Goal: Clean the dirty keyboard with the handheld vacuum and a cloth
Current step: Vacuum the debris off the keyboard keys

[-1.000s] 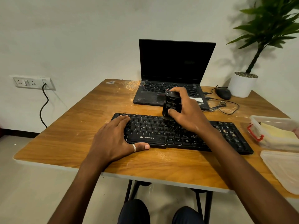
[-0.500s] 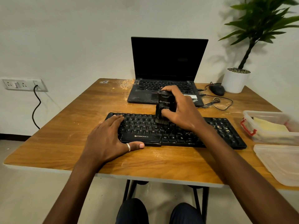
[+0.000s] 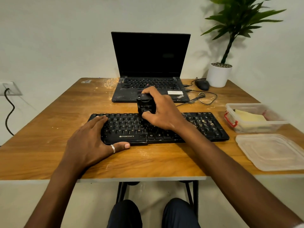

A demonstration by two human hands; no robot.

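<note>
While upright in right hand (image 3: 162,112), vacuum (image 3: 145,105) at far keyboard (image 3: 205,125) edge.

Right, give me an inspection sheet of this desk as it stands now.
Surface: wooden table, dusty, with pale crumbs near the laptop's left corner.
Job's things: keyboard with debris on its right end; handheld vacuum upright on its upper rows; what looks like a yellow cloth in an open container at right.
Clutter: laptop open, screen dark; mouse; loose lid in front of the container.
Hands: left hand flat on the keyboard's left end, thumb at its front edge; right hand grips the handheld vacuum.
Cables: mouse cable looped beside the laptop; black cord plugged into the wall socket.
Surroundings: potted plant at the far right corner; pale wall.
</note>
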